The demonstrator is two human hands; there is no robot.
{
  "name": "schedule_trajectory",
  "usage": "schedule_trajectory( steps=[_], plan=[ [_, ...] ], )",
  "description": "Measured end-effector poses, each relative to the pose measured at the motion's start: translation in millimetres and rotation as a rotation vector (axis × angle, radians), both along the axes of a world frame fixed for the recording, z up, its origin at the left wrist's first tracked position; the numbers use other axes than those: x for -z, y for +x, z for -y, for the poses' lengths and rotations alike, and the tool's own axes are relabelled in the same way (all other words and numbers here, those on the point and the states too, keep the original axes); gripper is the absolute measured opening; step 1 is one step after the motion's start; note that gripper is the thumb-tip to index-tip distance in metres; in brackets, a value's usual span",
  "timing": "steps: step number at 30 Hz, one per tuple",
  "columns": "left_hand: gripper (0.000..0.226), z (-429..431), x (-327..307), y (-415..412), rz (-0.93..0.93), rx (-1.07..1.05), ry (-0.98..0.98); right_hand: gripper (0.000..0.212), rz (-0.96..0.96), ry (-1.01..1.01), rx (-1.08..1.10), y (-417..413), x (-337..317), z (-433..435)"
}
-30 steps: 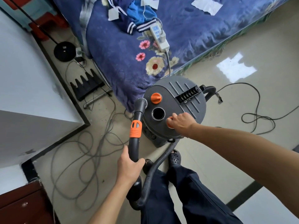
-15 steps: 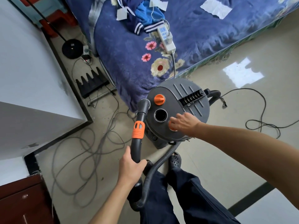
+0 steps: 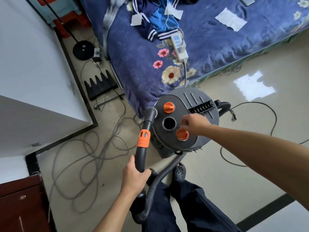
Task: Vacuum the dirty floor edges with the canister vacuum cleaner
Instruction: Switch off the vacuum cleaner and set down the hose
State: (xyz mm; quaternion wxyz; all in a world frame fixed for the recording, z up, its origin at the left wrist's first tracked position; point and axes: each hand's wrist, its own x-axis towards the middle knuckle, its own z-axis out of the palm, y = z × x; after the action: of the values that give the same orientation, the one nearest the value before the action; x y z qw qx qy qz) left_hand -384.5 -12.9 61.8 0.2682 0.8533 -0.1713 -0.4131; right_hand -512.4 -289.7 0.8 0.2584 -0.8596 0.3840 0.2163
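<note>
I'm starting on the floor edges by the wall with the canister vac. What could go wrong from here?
1. Loose grey cables sprawl over the floor; the wand in the left hand could snag them or suck them in.
2. The hose loops past the shoe; a step could catch it and tug the canister.
3. The power strip lies on the bed, its cord dropping behind the canister; rolling the canister away might drag the strip off.

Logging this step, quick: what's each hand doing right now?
Left hand: closed, gripping the black plastic vacuum wand with the orange collar.
Right hand: open, loosely curled, holding nothing, above the round grey vacuum canister.
</note>
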Motion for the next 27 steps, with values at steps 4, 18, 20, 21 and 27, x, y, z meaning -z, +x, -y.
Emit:
schedule_trajectory(
  steps=[4, 18, 20, 21, 27],
  plan=[
    [0.032, -3.8, 2.9, 0.9, -0.007, -0.043, 0.002, 0.028, 0.134, 0.265, 0.701, 22.4, -7.9, 17.6],
    [0.027, -14.5, 10.8, 0.5, -0.012, -0.040, -0.001, 0.034, 0.229, 0.517, 1.235, 107.2, 9.8, 12.1],
    [0.027, -17.2, 12.2, 0.9, -0.017, -0.036, 0.014, 0.033, 0.210, 0.520, 1.230, 106.7, 12.1, 13.9],
    [0.026, -18.6, 13.0, 1.1, -0.020, -0.034, 0.022, 0.032, 0.197, 0.513, 1.212, 105.7, 13.6, 15.5],
    [0.027, -21.0, 15.4, 3.3, -0.029, -0.047, 0.030, 0.029, 0.002, 0.300, 0.928, 106.6, 28.8, 30.9]
  ],
)
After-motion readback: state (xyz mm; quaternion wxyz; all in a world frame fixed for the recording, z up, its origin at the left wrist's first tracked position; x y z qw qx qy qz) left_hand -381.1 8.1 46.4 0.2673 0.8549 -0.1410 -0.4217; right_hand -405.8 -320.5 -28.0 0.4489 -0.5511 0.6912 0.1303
